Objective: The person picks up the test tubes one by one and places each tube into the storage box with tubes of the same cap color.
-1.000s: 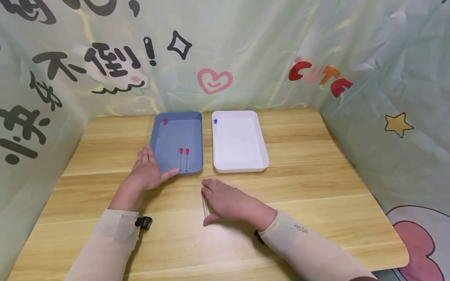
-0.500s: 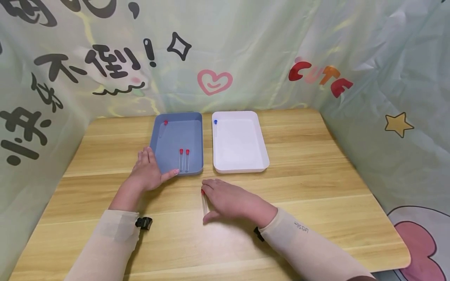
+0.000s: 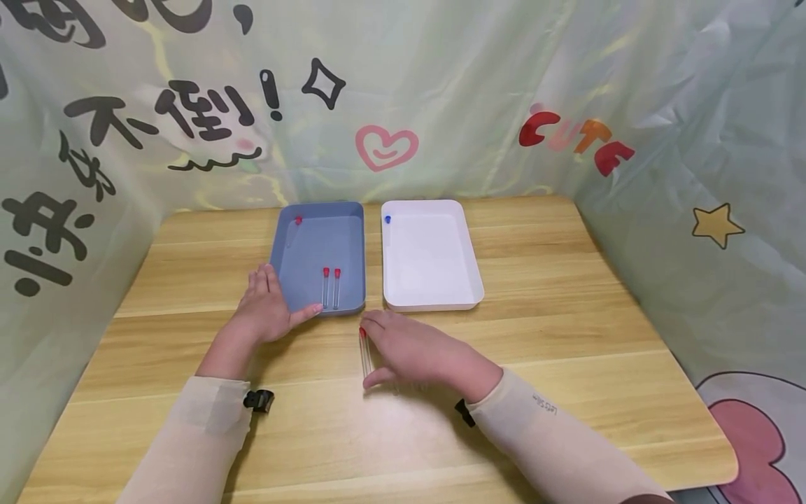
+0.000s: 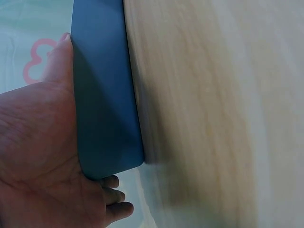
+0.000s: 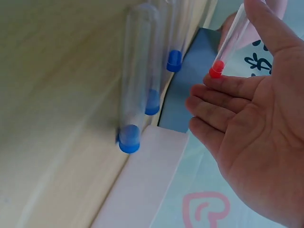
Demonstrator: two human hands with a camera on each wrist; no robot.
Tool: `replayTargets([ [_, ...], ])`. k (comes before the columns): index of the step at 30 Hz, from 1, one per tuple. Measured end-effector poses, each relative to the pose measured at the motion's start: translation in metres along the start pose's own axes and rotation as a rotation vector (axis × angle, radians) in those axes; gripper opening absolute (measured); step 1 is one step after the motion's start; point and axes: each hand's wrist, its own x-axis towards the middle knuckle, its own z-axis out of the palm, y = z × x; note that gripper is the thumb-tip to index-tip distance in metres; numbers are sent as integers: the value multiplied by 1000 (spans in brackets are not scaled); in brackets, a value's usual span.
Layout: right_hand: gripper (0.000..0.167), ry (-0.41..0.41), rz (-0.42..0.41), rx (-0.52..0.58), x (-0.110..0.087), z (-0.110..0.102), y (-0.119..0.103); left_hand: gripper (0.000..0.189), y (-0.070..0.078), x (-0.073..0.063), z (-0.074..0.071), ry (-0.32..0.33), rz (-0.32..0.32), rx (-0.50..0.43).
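My right hand [image 3: 415, 350] holds a test tube [image 5: 217, 69] with a red cap by its two ends, the thumb at the glass end and the fingers at the cap. Beneath that hand, the right wrist view shows three blue-capped test tubes [image 5: 135, 76] by the table, mostly hidden from the head view. My left hand [image 3: 261, 308] rests against the near left corner of the blue-grey tray [image 3: 315, 245], fingers along its side and thumb along the front rim. Inside that tray lie two red-capped tubes [image 3: 325, 285] near the front and another red-capped tube [image 3: 299, 220] at the back.
Right of the blue-grey tray stands a white tray [image 3: 434, 259], separated from it by a narrow gap. It has a blue-capped tube [image 3: 387, 220] at its back left. A printed curtain [image 3: 466, 91] hangs behind the wooden table [image 3: 554, 336].
My right hand has moved a little forward, toward the trays, with the red-capped test tube. The left hand stays at the blue-grey tray.
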Motion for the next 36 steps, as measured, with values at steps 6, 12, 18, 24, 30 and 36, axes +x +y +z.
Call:
replayTargets([
  [6,102,12,22,32,1,-8,3,140,0,0,0,1,-3,-3],
  [12,100,38,-10,25,3,-13,4,140,0,0,0,0,-4,-6],
  [18,99,45,-14,18,6,-18,3,140,1,-2,0,-5,-4,-8],
  [24,100,35,-17,34,9,-25,5,137,2,-3,0,2,-1,1],
  [30,102,40,-17,42,14,-29,8,138,3,-2,1,10,0,7],
  [36,103,48,-21,42,22,-36,12,138,0,-1,1,10,1,5],
])
